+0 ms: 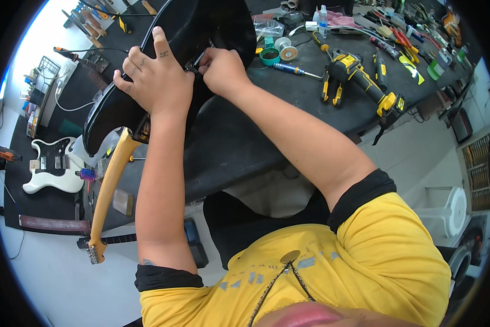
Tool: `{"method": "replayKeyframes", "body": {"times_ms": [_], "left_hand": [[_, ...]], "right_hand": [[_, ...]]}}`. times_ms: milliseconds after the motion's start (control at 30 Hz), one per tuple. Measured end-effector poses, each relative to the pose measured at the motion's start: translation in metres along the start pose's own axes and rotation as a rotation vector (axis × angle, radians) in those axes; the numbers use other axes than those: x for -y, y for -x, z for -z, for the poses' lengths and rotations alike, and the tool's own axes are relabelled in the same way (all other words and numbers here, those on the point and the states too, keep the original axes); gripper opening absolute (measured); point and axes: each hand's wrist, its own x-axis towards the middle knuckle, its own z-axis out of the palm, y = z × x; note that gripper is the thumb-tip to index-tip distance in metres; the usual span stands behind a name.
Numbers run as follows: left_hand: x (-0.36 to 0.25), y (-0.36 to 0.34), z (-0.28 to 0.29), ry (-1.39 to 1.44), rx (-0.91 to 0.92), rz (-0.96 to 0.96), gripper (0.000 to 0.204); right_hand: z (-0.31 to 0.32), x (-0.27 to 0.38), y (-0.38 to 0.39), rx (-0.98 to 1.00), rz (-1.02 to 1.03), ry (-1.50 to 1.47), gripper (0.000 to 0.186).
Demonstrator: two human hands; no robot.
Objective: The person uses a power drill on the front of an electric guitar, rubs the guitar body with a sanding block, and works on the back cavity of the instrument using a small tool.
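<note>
A black electric guitar (228,19) lies back side up on the dark bench, its pale wooden neck (110,188) reaching past the near left edge. My left hand (160,82) rests on the body with its fingers spread, its thumb by an opening in the back. Beside that thumb, my right hand (223,71) is closed in a pinch at the opening. A bit of metal shows by its fingertips, but what they hold is too hidden to name.
To the right lie a blue screwdriver (296,69), a solder spool (284,49), a yellow-black power drill (359,76) and pliers (332,91). A white guitar body (53,166) sits at the left. Many hand tools crowd the far right, near a green bottle (439,65).
</note>
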Motion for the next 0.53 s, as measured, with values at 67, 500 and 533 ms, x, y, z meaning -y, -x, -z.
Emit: {"method": "replayKeyframes", "body": {"times_ms": [67, 500, 533], "left_hand": [[-0.002, 0.000, 0.000, -0.023, 0.013, 0.009, 0.098], [-0.006, 0.004, 0.011, 0.040, -0.004, -0.029, 0.104], [-0.003, 0.006, 0.008, -0.005, 0.002, -0.029, 0.106]], "right_hand": [[0.002, 0.006, 0.002, 0.006, -0.037, -0.015, 0.011], [0.013, -0.023, 0.010, -0.268, -0.023, -0.464, 0.022], [0.020, -0.026, 0.010, -0.250, -0.063, -0.579, 0.024]]}}
